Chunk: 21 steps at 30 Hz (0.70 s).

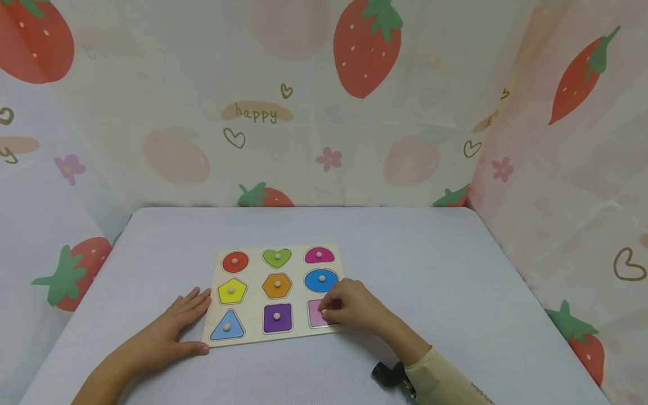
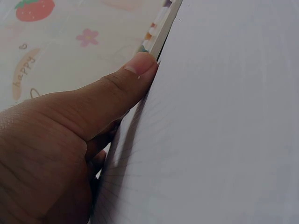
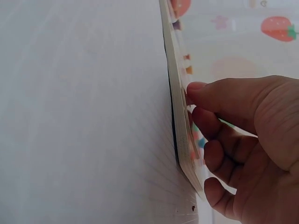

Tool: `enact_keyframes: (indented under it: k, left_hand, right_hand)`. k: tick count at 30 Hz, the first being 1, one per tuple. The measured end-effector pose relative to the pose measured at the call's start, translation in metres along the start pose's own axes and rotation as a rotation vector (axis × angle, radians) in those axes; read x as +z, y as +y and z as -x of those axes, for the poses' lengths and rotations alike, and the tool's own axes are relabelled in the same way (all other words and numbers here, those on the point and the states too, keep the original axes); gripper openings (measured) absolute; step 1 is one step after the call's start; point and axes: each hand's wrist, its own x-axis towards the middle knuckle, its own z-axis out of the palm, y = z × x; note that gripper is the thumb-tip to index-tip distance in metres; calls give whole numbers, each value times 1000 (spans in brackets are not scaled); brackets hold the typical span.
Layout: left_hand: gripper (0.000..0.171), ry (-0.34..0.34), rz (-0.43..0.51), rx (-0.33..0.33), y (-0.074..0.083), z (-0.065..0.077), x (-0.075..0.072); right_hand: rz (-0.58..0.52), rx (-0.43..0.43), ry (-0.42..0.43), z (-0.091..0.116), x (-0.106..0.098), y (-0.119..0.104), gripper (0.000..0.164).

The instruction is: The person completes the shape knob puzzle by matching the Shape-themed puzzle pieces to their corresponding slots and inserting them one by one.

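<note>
A wooden knob puzzle board (image 1: pixel 253 332) lies on the white table, with coloured shapes in its recesses. Under my right hand (image 1: pixel 356 306), at the board's near right corner, is a pink puzzle piece (image 1: pixel 315 318). Thumb and index finger pinch its small knob; the hand covers the piece's right side. In the right wrist view, one edge of the pink piece (image 3: pixel 192 135) seems to stand slightly above the board. My left hand (image 1: pixel 169 332) rests at the board's left edge, fingers extended and thumb (image 2: pixel 140 67) touching the near left corner.
Other pieces sit in the board, among them a purple square (image 1: pixel 286 326), a blue oval (image 1: pixel 314 286) and a light blue triangle (image 1: pixel 234 333). A small black object (image 1: pixel 387 375) lies by the right sleeve (image 1: pixel 445 379). Strawberry-print cloth (image 1: pixel 304 157) surrounds the table.
</note>
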Motion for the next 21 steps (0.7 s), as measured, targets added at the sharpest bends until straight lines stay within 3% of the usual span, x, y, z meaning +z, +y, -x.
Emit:
enact_keyframes:
  k: [21]
  left_hand:
    - [108, -9, 3, -20, -2, -1, -1]
  right_hand:
    - [-50, 40, -17, -3, 3, 1, 13]
